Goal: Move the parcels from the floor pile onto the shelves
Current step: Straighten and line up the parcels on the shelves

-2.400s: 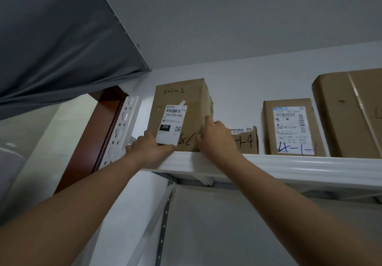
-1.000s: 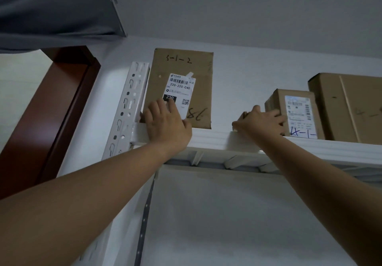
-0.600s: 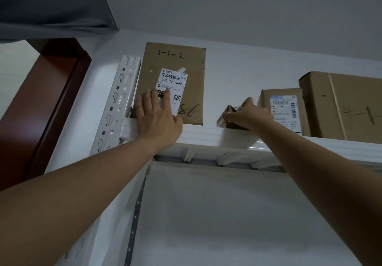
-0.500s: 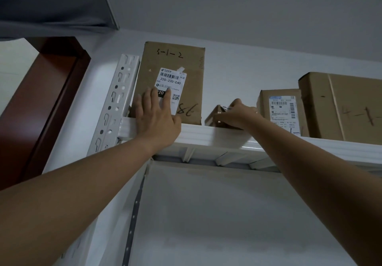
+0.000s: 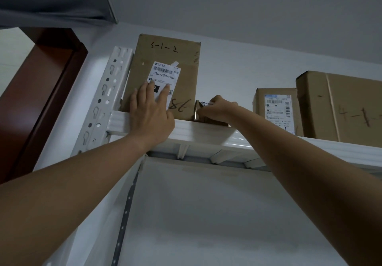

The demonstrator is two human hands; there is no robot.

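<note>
A tall cardboard parcel [image 5: 184, 67] marked 5-1-2 stands upright on the white top shelf [image 5: 206, 130], against the left upright. My left hand [image 5: 152, 110] presses flat on its front, fingers straight over the white label. To its right lies a small cardboard parcel [image 5: 199, 108], touching the tall one. My right hand [image 5: 219, 108] grips this small parcel, fingers curled over its top, hiding most of it.
A medium labelled box [image 5: 275, 108] and a large box [image 5: 341, 104] marked 4-1 stand further right on the same shelf. The perforated white upright [image 5: 103, 102] rises at the left, a dark red door frame [image 5: 41, 92] beyond it. Ceiling lies close above.
My right hand has slid the small parcel leftward along the shelf until it meets the tall one. My left hand stays pressed on the tall parcel.
</note>
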